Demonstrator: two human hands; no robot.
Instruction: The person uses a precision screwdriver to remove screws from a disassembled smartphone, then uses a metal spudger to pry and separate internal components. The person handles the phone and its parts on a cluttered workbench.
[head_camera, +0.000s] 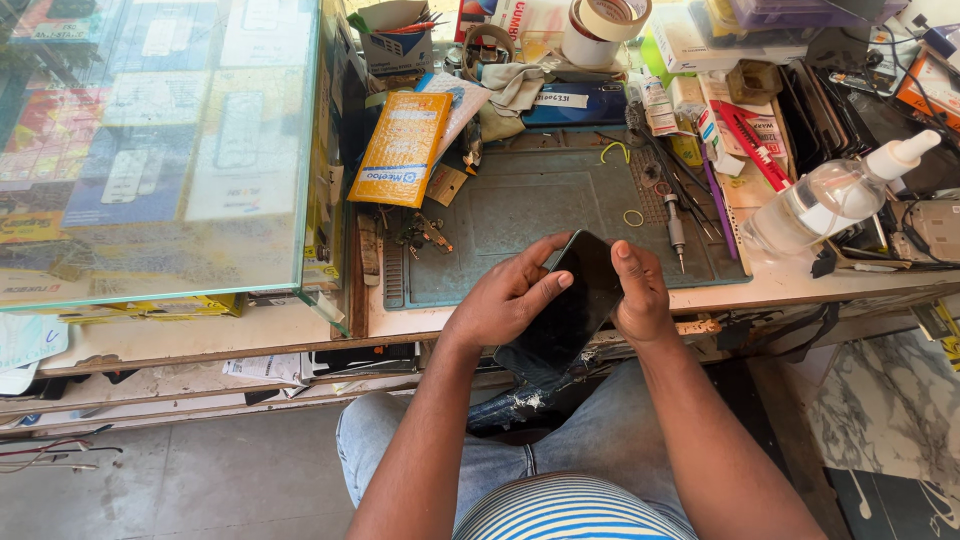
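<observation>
Glass forms the biggest thing in view, a display case (160, 150) filling the upper left, with coloured boxes showing through its top. Beside it the cluttered table (800, 285) carries a grey-green work mat (520, 205) with ridged edges. Below the table edge the person's lap shows, in light jeans and a striped shirt. On the right of the table a clear plastic bottle (835, 200) with a white nozzle lies on its side (tilted toward the upper right). An orange flat box (402, 148) rests at the mat's upper left corner, and a roll of tape (600, 25) stands at the far edge. The dark smartphone (570, 300) is held over the near edge of the table, slanted, screen up and unlit. The left hand (505, 300) closes around its left side, fingers laid across the glass. The right hand (640, 295) grips its right edge, thumb on the top corner. A small screwdriver (676, 228) lies on the mat just beyond the right hand.
</observation>
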